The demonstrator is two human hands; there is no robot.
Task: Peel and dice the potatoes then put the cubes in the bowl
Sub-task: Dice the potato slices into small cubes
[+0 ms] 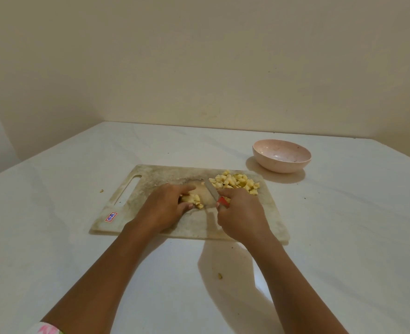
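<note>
Head view: the left hand (pixel 165 208) is curled over a partly cut potato (pixel 194 200) in the middle of the board (pixel 151 179), fingers and thumb holding it down. Just beside it, the right hand (pixel 240 218) grips the red handle of the knife (pixel 212 191) – blade angled up and to the left, its tip near the cubes (pixel 235 182). Those cubes sit heaped at the board's far right corner. The pink bowl (pixel 278 166) stands on the table (pixel 78 237) beyond that corner, apart from the board. A sticker (pixel 111 216) marks the board's near left corner – and a scrap (pixel 220 276) lies on the table between the forearms.
</note>
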